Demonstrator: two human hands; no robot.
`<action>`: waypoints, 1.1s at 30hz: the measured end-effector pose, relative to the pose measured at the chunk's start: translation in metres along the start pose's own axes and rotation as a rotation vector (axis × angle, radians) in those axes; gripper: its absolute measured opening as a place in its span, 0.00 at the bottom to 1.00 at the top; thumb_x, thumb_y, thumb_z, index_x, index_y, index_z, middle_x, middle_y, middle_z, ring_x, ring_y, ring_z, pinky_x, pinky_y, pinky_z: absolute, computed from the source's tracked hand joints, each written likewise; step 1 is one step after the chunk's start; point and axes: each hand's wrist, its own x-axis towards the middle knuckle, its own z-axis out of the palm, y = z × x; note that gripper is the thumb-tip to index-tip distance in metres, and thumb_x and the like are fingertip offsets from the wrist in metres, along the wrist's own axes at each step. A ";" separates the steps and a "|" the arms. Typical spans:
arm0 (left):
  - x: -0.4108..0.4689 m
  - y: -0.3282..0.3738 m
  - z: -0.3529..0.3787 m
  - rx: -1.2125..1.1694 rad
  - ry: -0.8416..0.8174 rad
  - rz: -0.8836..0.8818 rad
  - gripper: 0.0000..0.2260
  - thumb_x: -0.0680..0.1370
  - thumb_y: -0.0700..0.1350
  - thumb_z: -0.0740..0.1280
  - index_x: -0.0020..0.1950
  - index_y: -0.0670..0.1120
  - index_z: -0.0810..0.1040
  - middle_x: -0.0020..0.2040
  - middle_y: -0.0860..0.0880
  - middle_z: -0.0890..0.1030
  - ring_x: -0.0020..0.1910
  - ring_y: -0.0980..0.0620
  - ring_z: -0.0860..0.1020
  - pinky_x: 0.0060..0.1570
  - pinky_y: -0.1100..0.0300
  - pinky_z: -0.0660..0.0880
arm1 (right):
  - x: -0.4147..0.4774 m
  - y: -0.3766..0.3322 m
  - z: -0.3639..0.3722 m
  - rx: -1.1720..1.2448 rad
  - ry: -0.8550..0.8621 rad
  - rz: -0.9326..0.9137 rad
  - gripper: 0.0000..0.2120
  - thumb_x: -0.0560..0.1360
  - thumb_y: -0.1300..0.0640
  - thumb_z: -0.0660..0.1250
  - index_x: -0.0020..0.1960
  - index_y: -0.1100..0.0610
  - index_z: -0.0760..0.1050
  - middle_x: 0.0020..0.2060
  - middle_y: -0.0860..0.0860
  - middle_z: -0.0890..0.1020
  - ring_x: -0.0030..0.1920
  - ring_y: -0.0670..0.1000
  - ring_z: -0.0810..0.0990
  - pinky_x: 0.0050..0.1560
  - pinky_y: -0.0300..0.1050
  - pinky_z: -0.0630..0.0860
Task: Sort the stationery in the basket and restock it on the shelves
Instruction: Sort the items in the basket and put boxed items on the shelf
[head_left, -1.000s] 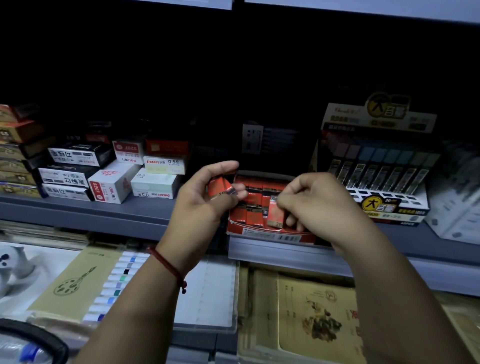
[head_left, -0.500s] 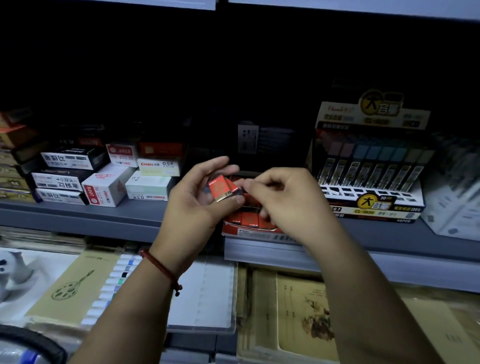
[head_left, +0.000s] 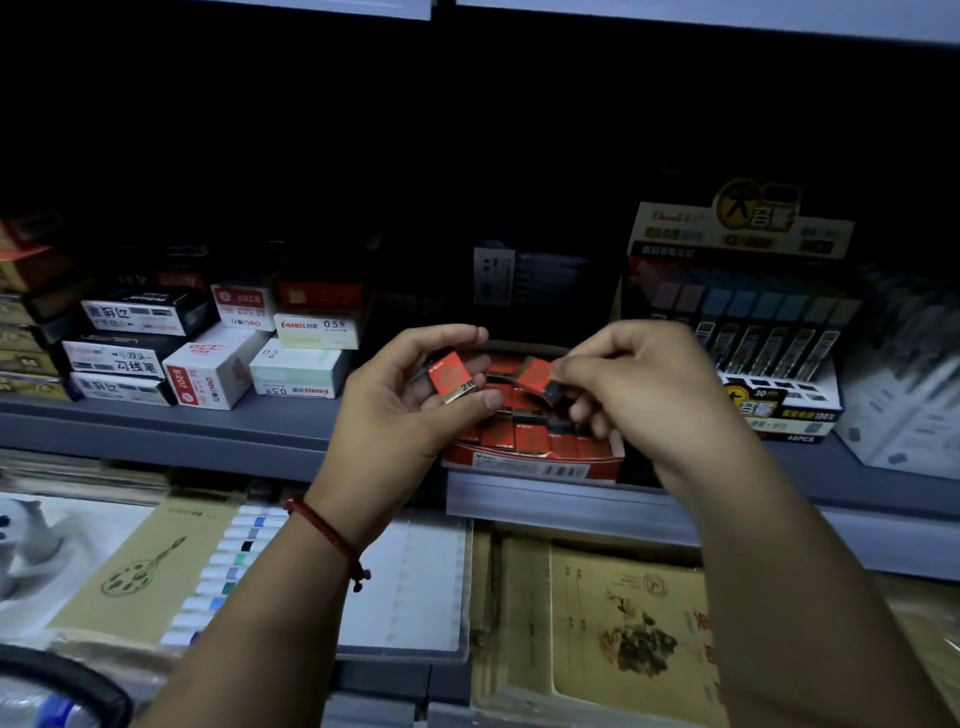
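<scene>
Restocking: red 2B packet is held in left hand, second packet pinched in right hand; slotting into display box is called for.

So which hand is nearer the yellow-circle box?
Right. The right hand, pinching a red pack, is just left of the display box; the left hand, holding a 2B pack, is farther left.

Grey shelf spans mid-frame. On it: stacked boxes at left, red tray at centre, tall display at right. Lower shelf, bottom of frame: notebooks, paint set.
</scene>
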 end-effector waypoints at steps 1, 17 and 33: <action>0.000 -0.001 0.001 0.010 0.008 -0.002 0.23 0.69 0.31 0.74 0.63 0.40 0.78 0.62 0.48 0.83 0.60 0.49 0.82 0.60 0.50 0.79 | 0.000 0.001 -0.008 -0.047 0.009 0.001 0.04 0.75 0.62 0.73 0.42 0.59 0.81 0.28 0.55 0.82 0.24 0.45 0.77 0.27 0.42 0.71; 0.005 -0.002 0.019 0.263 -0.039 0.084 0.19 0.70 0.35 0.77 0.60 0.45 0.81 0.55 0.48 0.84 0.55 0.52 0.84 0.56 0.53 0.81 | -0.007 0.003 -0.011 -0.608 -0.138 0.025 0.11 0.72 0.52 0.77 0.37 0.59 0.81 0.32 0.52 0.81 0.34 0.50 0.79 0.39 0.43 0.76; 0.001 -0.012 0.009 0.596 -0.204 0.210 0.25 0.70 0.57 0.77 0.64 0.52 0.78 0.61 0.57 0.79 0.64 0.54 0.77 0.63 0.52 0.76 | -0.001 0.011 -0.013 -0.099 -0.090 -0.164 0.09 0.75 0.59 0.75 0.51 0.46 0.81 0.30 0.51 0.83 0.24 0.44 0.75 0.29 0.41 0.73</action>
